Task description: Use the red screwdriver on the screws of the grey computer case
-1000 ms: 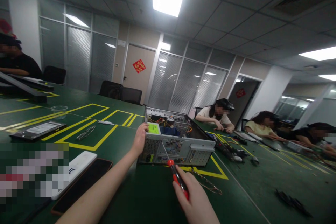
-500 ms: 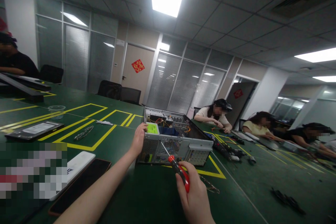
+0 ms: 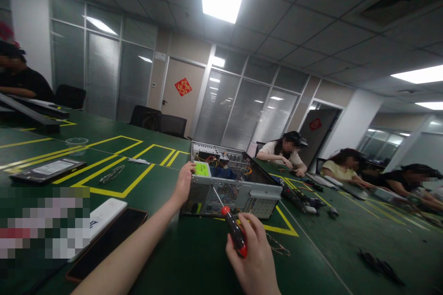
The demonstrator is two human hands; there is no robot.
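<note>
An opened desktop computer case point(image 3: 265, 193) lies on its side on the green table, with wires and boards showing inside. My left hand point(image 3: 184, 184) grips its left edge, fingers curled over the rim beside a power supply with a bright green label point(image 3: 201, 169). In my right hand point(image 3: 254, 249) is a screwdriver point(image 3: 236, 233) with a red and black handle, fingers closed around it. The screwdriver's thin shaft points up and left, its tip at the case's perforated back panel. Whether it sits on a screw is too small to tell.
Left on the table point(image 3: 166, 239) are a hard drive point(image 3: 48, 170), a phone point(image 3: 107, 242), a white power strip point(image 3: 104, 221) and a clear cup point(image 3: 76, 145). Black cables point(image 3: 380, 267) lie at right. Several co-workers sit around the table, one point(image 3: 282, 152) beyond the case.
The fingers of my right hand have shifted along the screwdriver's handle, the thumb now lower and further left. The handle has tilted slightly upright. My left hand stays on the case.
</note>
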